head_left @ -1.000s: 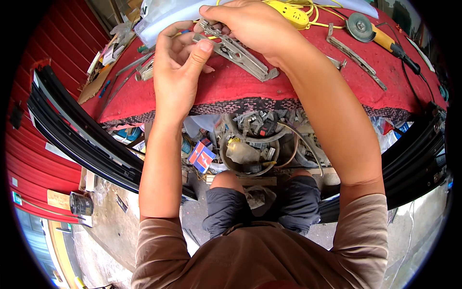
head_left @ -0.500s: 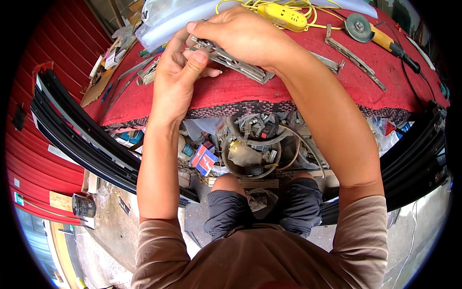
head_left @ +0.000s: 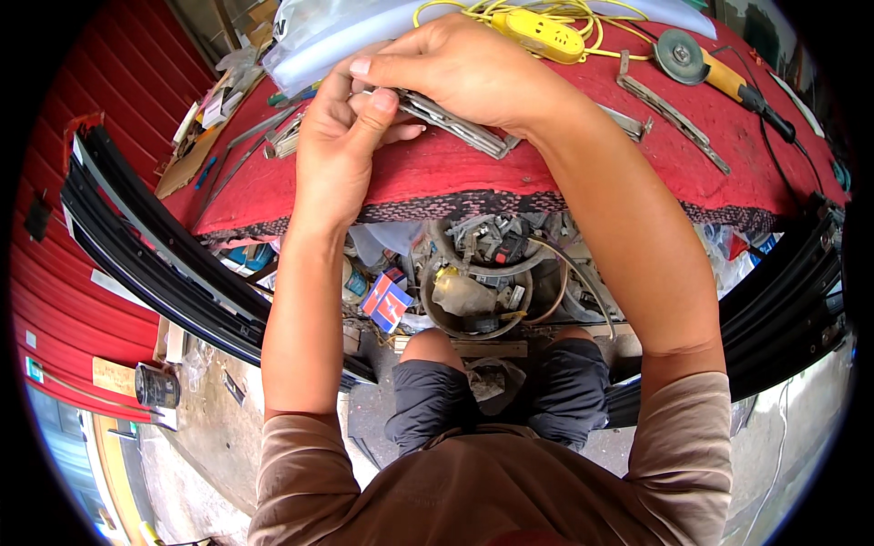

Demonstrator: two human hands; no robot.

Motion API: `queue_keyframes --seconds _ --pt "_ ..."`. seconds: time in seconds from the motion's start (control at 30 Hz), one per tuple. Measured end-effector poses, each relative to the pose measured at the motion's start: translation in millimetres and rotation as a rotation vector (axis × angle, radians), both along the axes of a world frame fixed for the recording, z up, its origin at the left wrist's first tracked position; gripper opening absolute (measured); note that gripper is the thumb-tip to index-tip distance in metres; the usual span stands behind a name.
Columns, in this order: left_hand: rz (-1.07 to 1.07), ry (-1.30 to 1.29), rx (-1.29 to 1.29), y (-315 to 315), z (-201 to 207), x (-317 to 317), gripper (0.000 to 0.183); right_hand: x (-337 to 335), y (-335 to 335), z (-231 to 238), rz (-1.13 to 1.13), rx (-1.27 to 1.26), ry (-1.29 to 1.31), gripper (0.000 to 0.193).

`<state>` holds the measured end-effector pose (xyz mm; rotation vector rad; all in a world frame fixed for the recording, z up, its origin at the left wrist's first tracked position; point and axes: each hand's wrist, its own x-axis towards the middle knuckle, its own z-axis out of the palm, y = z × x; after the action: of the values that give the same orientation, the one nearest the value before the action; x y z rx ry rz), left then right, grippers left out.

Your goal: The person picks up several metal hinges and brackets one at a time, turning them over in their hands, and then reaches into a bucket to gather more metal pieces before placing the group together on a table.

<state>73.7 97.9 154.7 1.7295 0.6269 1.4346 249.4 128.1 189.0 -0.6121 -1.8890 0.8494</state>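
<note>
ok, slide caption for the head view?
Bare left hand and right hand hold a slender silvery metal part over a red cloth surface, yellow and black angle grinder at right.

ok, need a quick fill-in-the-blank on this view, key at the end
1. The left hand and right hand hold a slim part made of ____.
2. The cloth on the table is mainly ____.
3. The power strip has a ____ casing.
4. In the picture, the angle grinder lies to the strip's ____.

Missing: metal; red; yellow; right.

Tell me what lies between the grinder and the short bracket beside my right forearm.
A long metal bar, on the red cloth, as the head view shows.
</note>
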Motion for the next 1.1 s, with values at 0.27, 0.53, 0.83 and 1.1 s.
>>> queue_keyframes --seconds 0.27,0.53,0.83,1.1 --pt "0.179 0.009 0.115 -6 -6 4 0.049 4 -20 12 -0.16 -0.052 -0.11 0.036" --pt "0.234 0.029 0.15 -7 -6 8 0.052 2 -19 14 -0.361 -0.051 -0.168 0.038" --pt "0.258 0.038 0.167 -13 -3 14 0.059 2 -9 11 -0.233 -0.158 -0.027 0.034" --pt "0.256 0.074 0.126 -9 -4 9 0.061 0 -9 8 -0.133 -0.143 -0.013 0.03"
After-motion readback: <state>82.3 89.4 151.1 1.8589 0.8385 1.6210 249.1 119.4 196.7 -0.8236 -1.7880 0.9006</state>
